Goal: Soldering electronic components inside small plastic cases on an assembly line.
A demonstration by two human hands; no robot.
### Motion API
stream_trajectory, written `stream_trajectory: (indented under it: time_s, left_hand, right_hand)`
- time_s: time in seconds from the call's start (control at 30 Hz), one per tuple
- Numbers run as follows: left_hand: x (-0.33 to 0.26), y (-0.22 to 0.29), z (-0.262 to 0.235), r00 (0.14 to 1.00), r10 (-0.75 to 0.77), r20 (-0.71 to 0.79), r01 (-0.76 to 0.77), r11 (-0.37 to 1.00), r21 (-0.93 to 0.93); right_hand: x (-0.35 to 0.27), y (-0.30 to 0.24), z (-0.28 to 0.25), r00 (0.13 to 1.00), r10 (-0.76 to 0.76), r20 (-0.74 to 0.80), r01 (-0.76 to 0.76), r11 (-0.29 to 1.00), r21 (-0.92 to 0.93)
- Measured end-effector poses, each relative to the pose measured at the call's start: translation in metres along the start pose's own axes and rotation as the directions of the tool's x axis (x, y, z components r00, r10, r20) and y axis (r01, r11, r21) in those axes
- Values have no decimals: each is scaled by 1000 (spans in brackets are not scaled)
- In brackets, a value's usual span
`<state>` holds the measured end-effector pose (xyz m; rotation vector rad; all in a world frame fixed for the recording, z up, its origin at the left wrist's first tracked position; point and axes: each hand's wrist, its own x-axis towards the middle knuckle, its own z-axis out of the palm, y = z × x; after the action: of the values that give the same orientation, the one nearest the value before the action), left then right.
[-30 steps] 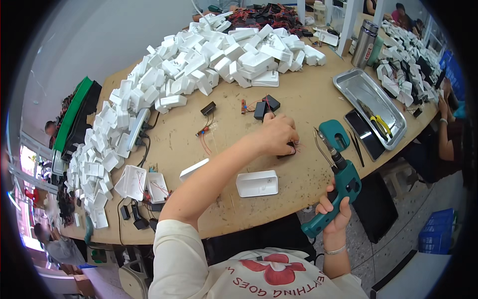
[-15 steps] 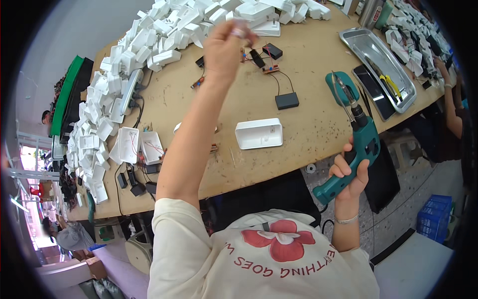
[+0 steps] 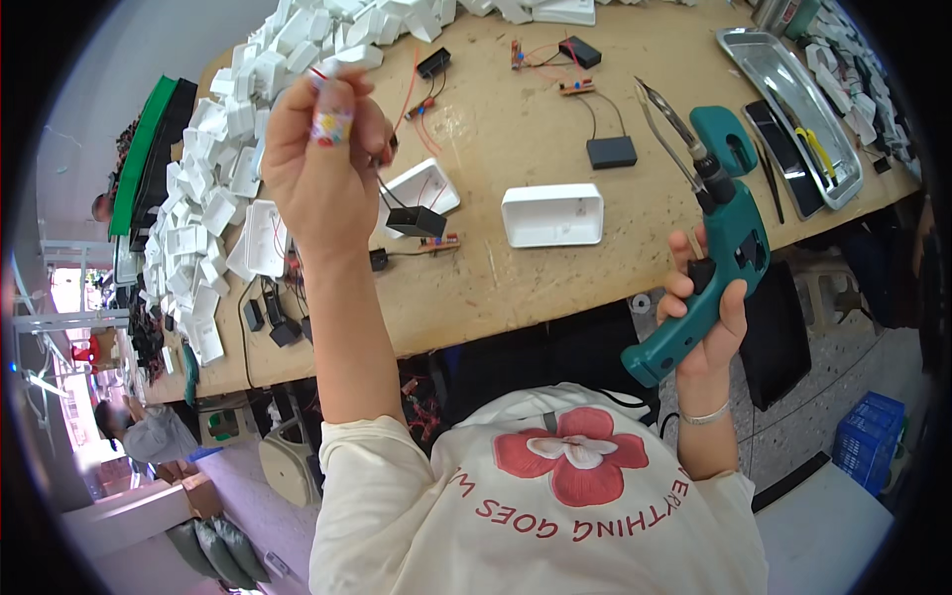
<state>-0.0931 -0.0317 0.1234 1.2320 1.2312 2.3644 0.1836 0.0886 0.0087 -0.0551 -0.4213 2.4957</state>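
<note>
My left hand (image 3: 332,169), with a colourful wrap on its thumb, is raised over the left part of the table. Its fingers are closed on a small circuit board (image 3: 388,151), mostly hidden by the hand. Dark wires run from there to a black box (image 3: 416,221), which overlaps a white plastic case (image 3: 436,183) in view. My right hand (image 3: 712,332) grips a teal soldering gun (image 3: 732,233) by its handle, with the metal tip (image 3: 666,111) pointing up and away. An open white case (image 3: 552,220) lies on the table between my hands.
Piled white cases (image 3: 198,228) line the table's left and far sides. Wired boards with black boxes (image 3: 611,153) lie beyond the open case. A teal-handled tool part (image 3: 722,139), a phone (image 3: 783,159) and a metal tray (image 3: 754,52) with yellow-handled pliers (image 3: 815,154) are at right.
My left hand has come from the far middle of the table to the left and nearer, bringing the board and black box. The soldering gun stays in my right hand. The view has shifted slightly.
</note>
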Motion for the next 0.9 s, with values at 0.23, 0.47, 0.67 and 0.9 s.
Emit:
stream_trajectory:
  time_s: [0.23, 0.47, 0.67, 0.9]
  left_hand:
    - [-73, -16, 25, 829, -547, 118, 480, 804, 351]
    - [-115, -31, 56, 737, -674, 57, 613, 701, 364]
    - [-122, -53, 52, 958, -245, 150, 45, 644, 763]
    - [-122, -59, 54, 978, -169, 125, 16, 650, 760]
  right_hand:
    - [20, 32, 4, 999, 37, -22, -40, 986, -162]
    - [31, 35, 18, 991, 15, -129, -57, 944, -325]
    - [33, 30, 14, 996, 10, -93, -39, 948, -317]
    - [27, 17, 15, 995, 15, -94, -61, 856, -513]
